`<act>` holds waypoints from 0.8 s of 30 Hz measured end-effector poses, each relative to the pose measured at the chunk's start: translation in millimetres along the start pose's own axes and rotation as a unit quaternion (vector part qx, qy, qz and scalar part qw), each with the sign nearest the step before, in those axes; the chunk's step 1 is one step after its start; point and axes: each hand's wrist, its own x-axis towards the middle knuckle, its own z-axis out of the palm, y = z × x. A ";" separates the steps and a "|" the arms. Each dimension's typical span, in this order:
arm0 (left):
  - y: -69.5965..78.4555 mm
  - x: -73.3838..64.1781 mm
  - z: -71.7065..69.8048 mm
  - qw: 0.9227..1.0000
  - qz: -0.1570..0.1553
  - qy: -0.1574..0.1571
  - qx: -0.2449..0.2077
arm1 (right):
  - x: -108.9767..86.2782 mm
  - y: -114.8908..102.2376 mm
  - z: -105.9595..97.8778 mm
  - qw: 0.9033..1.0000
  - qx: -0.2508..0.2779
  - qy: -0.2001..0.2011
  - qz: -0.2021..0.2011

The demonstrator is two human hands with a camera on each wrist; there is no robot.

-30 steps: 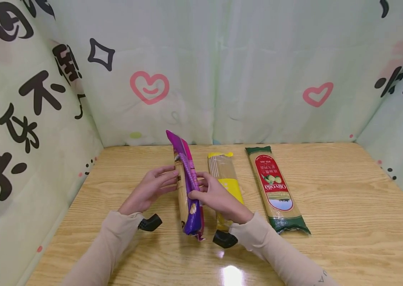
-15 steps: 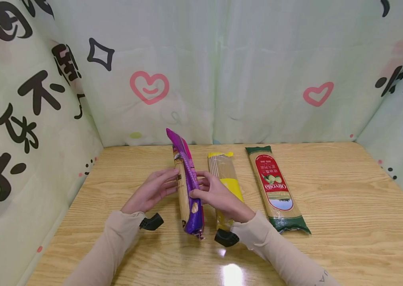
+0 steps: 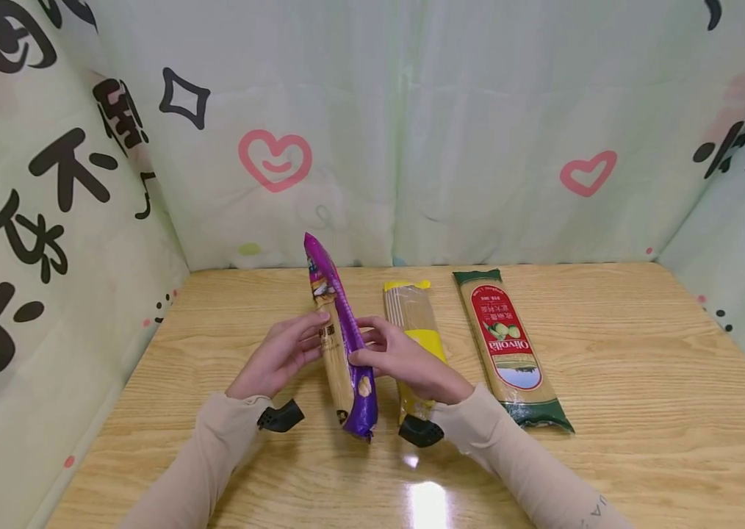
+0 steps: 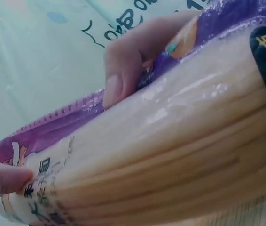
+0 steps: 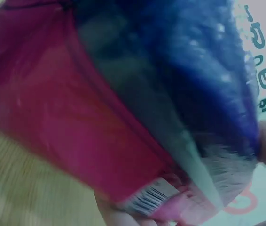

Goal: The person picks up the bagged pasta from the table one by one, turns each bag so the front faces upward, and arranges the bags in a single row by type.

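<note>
A purple packet of dried noodles [image 3: 339,364] stands tilted above the table, its top end leaning away to the left. Pale noodles show through a clear window on its left face. My left hand [image 3: 278,355] holds it by the left side, thumb on the window near the printed label. On the other side my right hand [image 3: 405,358] grips it, with the thumb over the purple front edge and the fingers behind. In the right wrist view the packet's pink back [image 5: 72,127] shows a barcode [image 5: 152,197], the fingers curled under it.
On the wooden table [image 3: 643,367], a yellow-and-clear noodle packet [image 3: 412,308] lies right of the held one, partly covered by my right hand. Farther right lies a green-ended pasta packet [image 3: 508,345] with a red label. Printed fabric walls [image 3: 491,132] enclose the back and sides.
The purple packet has turned so that its windowed face shows more toward the head view, and its top end has shifted slightly up and left. Both hands keep their hold.
</note>
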 end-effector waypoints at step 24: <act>2.2 -4.1 5.5 0.999 0.018 0.046 0.008 | -4.2 -19.2 -1.6 0.992 -0.109 0.060 -0.037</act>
